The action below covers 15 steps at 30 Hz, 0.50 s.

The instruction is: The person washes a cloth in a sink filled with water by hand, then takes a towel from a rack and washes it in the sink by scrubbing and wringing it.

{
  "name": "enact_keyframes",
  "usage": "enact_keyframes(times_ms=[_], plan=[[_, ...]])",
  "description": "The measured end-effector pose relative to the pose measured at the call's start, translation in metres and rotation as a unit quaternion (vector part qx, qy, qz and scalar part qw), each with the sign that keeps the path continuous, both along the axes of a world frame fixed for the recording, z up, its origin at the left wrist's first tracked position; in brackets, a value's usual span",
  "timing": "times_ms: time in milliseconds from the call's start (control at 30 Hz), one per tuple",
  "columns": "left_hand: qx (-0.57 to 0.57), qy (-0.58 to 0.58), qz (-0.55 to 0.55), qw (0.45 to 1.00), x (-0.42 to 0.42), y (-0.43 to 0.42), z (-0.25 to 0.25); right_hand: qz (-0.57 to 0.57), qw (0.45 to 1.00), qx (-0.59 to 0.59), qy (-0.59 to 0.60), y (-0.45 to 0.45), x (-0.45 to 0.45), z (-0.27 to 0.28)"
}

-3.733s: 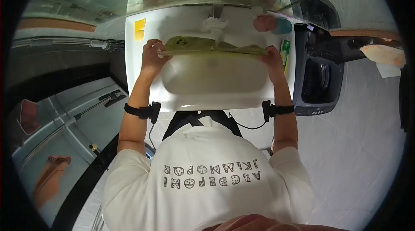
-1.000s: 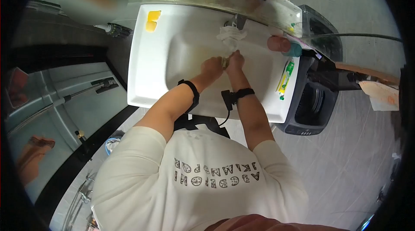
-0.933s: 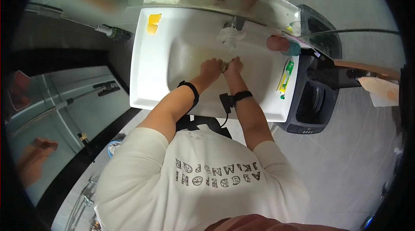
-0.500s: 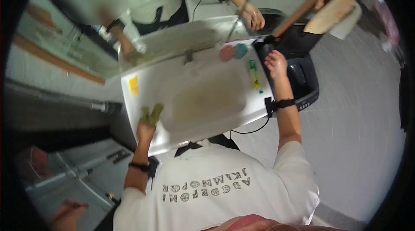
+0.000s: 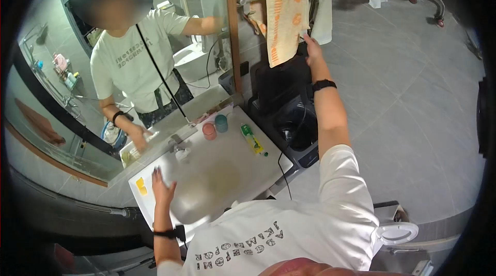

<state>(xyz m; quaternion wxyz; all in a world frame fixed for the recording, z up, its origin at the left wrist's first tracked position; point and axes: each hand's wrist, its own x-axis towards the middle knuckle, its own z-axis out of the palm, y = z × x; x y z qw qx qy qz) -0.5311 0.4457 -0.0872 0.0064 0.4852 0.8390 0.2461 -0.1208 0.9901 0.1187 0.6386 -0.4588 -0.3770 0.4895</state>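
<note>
My left hand is open with spread fingers over the left part of the white washbasin, near two yellow pieces. No green cloth shows in it. Far to the right, my right hand is at the right edge of a yellow towel with orange patterns. Its visible fingers are stretched out; the towel hangs from a rack, and whether the fingertips press on it is hard to tell. Cloudy yellowish water lies in the basin.
By the faucet hangs something white. A pink cup, a teal cup and a green-yellow tube stand or lie on the basin's rim. A dark open washing machine is beside it. A mirror rises behind.
My hands stretched, then bunched the green cloth over the basin; my left hand carried it left, and it no longer shows there. My right hand has moved out to the towel. The view has turned right.
</note>
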Motion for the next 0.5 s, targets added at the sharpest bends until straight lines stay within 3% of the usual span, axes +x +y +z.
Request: enact_keyframes(times_ms=[67,200,267,400,433,500], plan=[[0.035,0.061,-0.051,0.996,0.012,0.056,0.005,0.108,0.987,0.051,-0.110,-0.003,-0.013,0.018],[-0.066,0.103,-0.031,0.992,0.027,0.124,0.004,0.173,0.974,0.102,-0.105,0.003,-0.032,0.029],[-0.117,0.089,-0.015,0.989,0.032,0.135,-0.004,0.227,0.960,0.162,0.001,0.000,-0.036,0.032],[-0.227,0.112,-0.007,0.967,0.032,0.134,-0.011,0.233,0.957,0.175,0.007,-0.014,-0.015,0.029],[-0.226,0.112,-0.010,0.968,0.033,0.131,-0.014,0.231,0.957,0.176,0.006,-0.018,-0.008,0.029],[-0.193,0.120,0.038,0.973,0.033,0.126,-0.016,0.259,0.936,0.215,-0.107,-0.025,0.005,0.033]])
